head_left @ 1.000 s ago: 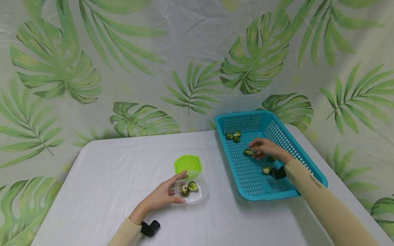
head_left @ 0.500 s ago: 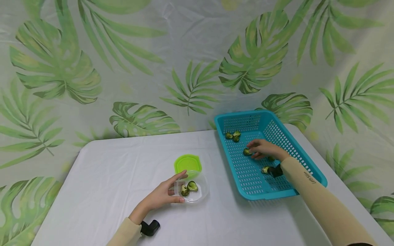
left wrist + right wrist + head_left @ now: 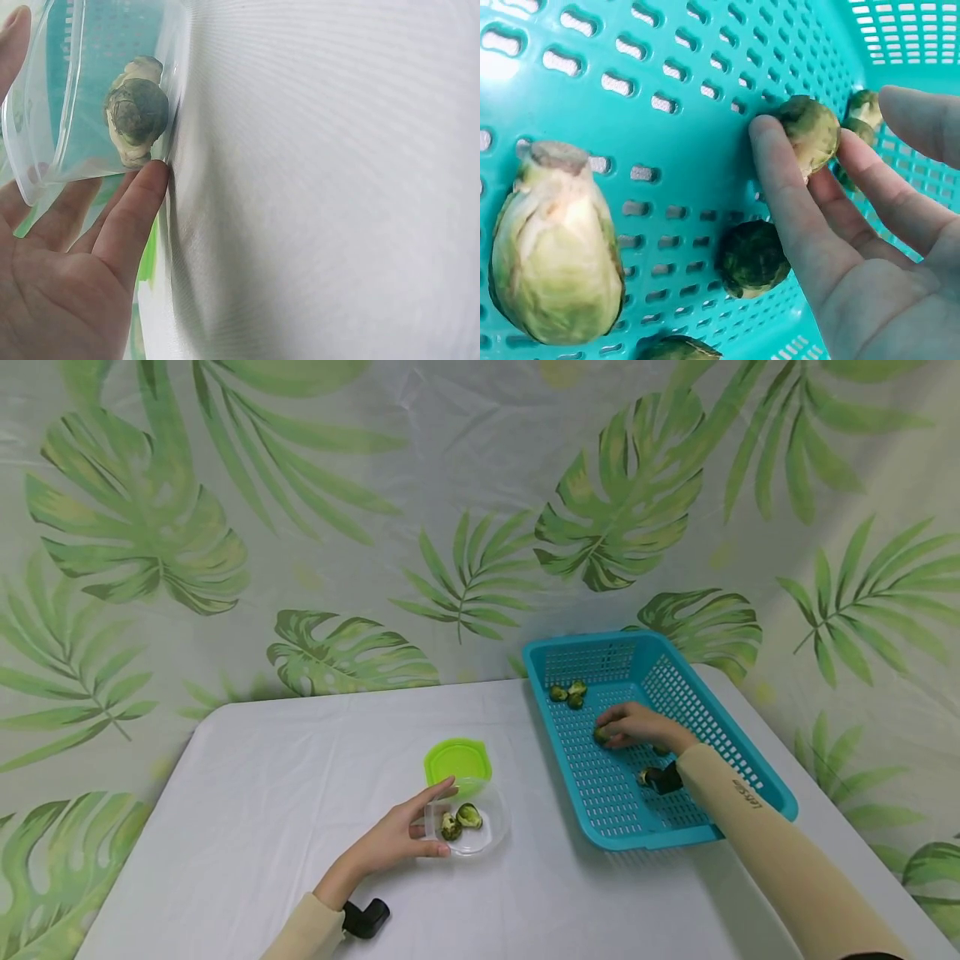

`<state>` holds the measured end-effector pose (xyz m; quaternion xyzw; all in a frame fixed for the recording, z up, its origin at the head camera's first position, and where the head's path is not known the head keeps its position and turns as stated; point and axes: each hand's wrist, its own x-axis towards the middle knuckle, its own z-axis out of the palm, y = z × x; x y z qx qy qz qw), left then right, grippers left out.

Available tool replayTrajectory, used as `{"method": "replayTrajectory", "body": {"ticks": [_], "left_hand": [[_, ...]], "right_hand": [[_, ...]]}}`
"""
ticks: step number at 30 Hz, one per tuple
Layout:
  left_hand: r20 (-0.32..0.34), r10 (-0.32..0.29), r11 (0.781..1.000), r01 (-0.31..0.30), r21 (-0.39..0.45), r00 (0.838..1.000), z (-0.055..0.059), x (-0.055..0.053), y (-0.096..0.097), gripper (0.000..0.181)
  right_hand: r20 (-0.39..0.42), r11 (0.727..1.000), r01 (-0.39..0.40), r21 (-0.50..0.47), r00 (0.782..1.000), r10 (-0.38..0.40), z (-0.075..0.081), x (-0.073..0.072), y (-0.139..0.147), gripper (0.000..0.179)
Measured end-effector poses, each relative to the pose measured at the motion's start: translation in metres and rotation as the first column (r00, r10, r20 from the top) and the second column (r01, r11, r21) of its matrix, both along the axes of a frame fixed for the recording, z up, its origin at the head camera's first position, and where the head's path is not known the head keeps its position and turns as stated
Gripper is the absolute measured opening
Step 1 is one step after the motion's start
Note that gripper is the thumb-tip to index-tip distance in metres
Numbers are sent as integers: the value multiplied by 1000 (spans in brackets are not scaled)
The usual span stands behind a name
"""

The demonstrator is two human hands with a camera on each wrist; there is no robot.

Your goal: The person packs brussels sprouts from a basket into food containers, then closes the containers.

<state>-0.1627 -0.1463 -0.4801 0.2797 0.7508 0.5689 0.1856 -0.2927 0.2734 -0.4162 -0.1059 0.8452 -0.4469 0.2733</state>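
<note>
A sprout (image 3: 815, 141) at the fingertips (image 3: 766, 133), thumb wide

Here we are at the blue basket (image 3: 652, 841), and the sprout sits on its floor, right where the right hand (image 3: 637, 727) reaches. That hand is spread: fingertips touch the sprout, but the thumb stands off, so I can't call it a firm pinch. Round as it is, it could well roll, I'd say; best bring the thumb in opposite the fingers, low down, and squeeze lightly to spare the leaves.

Nearer the wrist lie a dark sprout (image 3: 752, 259) and a pale sprout (image 3: 559, 262), stem end showing; three more sprouts (image 3: 576, 701) huddle in the far left corner. And over to the left, the left hand (image 3: 397, 837) holds a clear tub (image 3: 495, 818) between thumb and fingers, two halves or whole sprouts (image 3: 469, 815) inside, hard to say which. A green lid (image 3: 457, 758) lies just behind it.

Underneath, a white tablecloth (image 3: 300, 777), lightly creased. Beyond hangs a pale curtain (image 3: 465, 443), all big green leaves.
</note>
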Motion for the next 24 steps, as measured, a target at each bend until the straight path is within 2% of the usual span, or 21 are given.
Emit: {"method": "replayTrajectory", "body": {"ticks": [8, 13, 24], "left_hand": [[-8, -2, 1000, 2, 0, 1000, 0, 0, 0, 87], [-11, 3, 1000, -3, -3, 1000, -1, 0, 0, 88], [-13, -1, 1000, 2, 16, 1000, -1, 1, 0, 88]], "right_hand": [[-21, 999, 37, 26, 999, -36, 4, 0, -1, 40], [-66, 999, 47, 23, 997, -46, 10, 1, -3, 40], [-133, 995, 60, -74, 989, -69, 33, 12, -10, 40]]}}
